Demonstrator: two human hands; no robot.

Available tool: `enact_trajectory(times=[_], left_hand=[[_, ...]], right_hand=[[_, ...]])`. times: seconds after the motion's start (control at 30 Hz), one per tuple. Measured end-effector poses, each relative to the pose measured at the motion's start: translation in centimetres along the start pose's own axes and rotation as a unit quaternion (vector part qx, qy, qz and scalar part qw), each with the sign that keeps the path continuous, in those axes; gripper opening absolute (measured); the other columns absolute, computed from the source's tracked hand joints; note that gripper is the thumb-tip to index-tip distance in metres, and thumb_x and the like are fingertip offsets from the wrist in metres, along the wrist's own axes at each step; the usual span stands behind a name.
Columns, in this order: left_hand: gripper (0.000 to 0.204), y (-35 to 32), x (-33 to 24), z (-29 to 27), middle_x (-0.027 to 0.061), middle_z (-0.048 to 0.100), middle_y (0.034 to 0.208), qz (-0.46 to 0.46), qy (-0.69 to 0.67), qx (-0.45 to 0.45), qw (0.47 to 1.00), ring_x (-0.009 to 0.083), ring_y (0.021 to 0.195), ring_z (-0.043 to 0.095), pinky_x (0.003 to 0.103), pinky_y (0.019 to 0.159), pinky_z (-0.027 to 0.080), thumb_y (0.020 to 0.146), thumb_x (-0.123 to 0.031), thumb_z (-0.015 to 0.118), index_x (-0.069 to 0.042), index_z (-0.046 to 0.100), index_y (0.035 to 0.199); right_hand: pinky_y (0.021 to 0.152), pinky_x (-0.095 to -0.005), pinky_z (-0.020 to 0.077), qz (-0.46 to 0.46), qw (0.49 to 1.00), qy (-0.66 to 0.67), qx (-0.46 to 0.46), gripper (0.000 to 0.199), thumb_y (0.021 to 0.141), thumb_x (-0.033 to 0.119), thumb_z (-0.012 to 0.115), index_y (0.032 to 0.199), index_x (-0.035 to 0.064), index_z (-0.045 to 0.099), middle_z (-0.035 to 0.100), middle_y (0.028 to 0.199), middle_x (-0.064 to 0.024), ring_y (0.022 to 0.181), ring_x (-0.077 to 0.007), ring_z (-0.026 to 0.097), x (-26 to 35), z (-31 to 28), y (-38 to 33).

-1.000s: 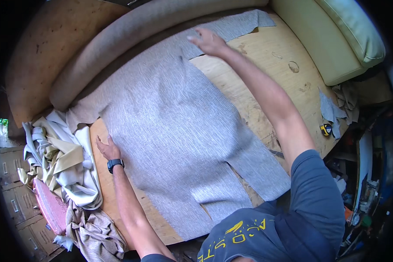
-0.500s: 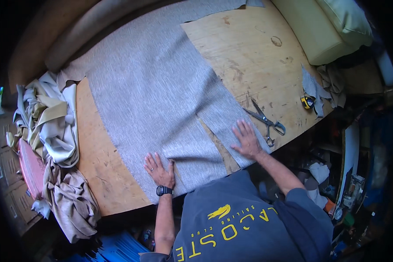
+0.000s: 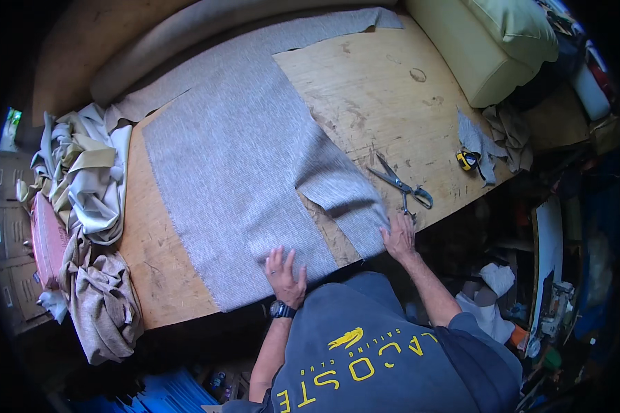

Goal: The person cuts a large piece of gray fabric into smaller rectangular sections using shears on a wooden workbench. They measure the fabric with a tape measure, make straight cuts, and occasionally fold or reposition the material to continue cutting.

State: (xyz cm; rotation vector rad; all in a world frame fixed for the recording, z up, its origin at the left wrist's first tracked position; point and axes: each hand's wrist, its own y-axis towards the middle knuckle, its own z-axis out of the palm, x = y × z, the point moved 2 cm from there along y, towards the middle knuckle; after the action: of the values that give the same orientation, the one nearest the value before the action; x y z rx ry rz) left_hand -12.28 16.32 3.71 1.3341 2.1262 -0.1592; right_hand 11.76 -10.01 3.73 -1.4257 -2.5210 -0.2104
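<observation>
A large piece of grey woven fabric [image 3: 220, 158] is spread over the wooden table [image 3: 165, 275]. A slit from its near edge sets off a narrow strip [image 3: 344, 196] on the right, which is rumpled and raised in folds. My left hand [image 3: 284, 277], with a black watch on its wrist, is open over the near edge of the fabric, fingers apart. At the strip's right near corner, my right hand [image 3: 399, 237] has its thumb and fingers closed on the fabric edge. Scissors [image 3: 408, 188] with spread blades lie just beyond my right hand.
Piled cloth [image 3: 96, 179] and a pink cushion-like piece [image 3: 48, 241] lie at the left. A yellow tape measure [image 3: 467, 160] and fabric scraps [image 3: 479, 141] are at the right edge. A pale upholstered piece [image 3: 461, 48] stands at the back right; a long roll [image 3: 179, 41] lies at the back.
My right hand has gone from lying flat on the strip to its outer edge, and the strip is bunched leftward. My left hand has shifted right, and the fabric under it lies flatter.
</observation>
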Motion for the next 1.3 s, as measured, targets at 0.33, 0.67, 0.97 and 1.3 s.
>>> enact_trajectory(times=[0.33, 0.67, 0.97, 1.3], left_hand=[[0.047, 0.0, -1.3, 0.5, 0.0167, 0.056, 0.138, 0.003, -0.041, 0.183, 0.982, 0.0373, 0.133, 0.049, 0.05, 0.112, 0.038, 0.086, -0.026, 0.076, -0.009, 0.064, 0.129], [0.047, 6.9, -4.4, 6.2, 0.0191, 0.052, 0.144, 0.171, -0.001, 0.166, 0.971, 0.0412, 0.134, 0.047, 0.055, 0.114, 0.036, 0.087, -0.031, 0.074, -0.009, 0.066, 0.128], [0.062, 5.4, -2.3, 5.0, 0.0226, 0.04, 0.157, 0.186, 0.001, 0.187, 0.965, 0.0431, 0.147, 0.032, 0.058, 0.123, 0.02, 0.091, -0.04, 0.069, -0.01, 0.055, 0.143], [0.071, 4.6, -1.2, 5.6, 0.0219, 0.03, 0.164, 0.239, 0.059, 0.262, 0.933, 0.0424, 0.154, 0.021, 0.06, 0.125, 0.011, 0.094, -0.053, 0.06, -0.013, 0.049, 0.151]], right_hand=[[0.073, -0.041, 0.0537, 0.147, 0.941, 0.175, 0.248, 0.034, 0.087, 0.035, 0.076, 0.095, 0.0032, 0.071, 0.07, 0.081, -0.0118, 0.076, -0.0257, 0.069, -2.1, -3.9, -1.3], [0.106, -0.0501, 0.0421, 0.02, 1.0, 0.005, 0.008, 0.055, 0.082, 0.026, 0.074, 0.128, 0.0011, 0.057, 0.052, 0.128, -0.0206, 0.123, -0.0395, 0.048, -7.1, -2.9, 3.1], [0.095, -0.0516, 0.0502, 0.101, 0.992, -0.011, 0.071, 0.042, 0.083, 0.014, 0.064, 0.123, 0.0043, 0.057, 0.059, 0.121, -0.0209, 0.111, -0.0404, 0.06, -8.2, -2.2, 5.4], [0.053, -0.0315, 0.0514, 0.282, 0.794, 0.481, 0.242, 0.024, 0.092, 0.029, 0.072, 0.089, 0.0054, 0.069, 0.071, 0.078, -0.0057, 0.067, -0.0152, 0.068, -9.9, -1.6, 2.3]])
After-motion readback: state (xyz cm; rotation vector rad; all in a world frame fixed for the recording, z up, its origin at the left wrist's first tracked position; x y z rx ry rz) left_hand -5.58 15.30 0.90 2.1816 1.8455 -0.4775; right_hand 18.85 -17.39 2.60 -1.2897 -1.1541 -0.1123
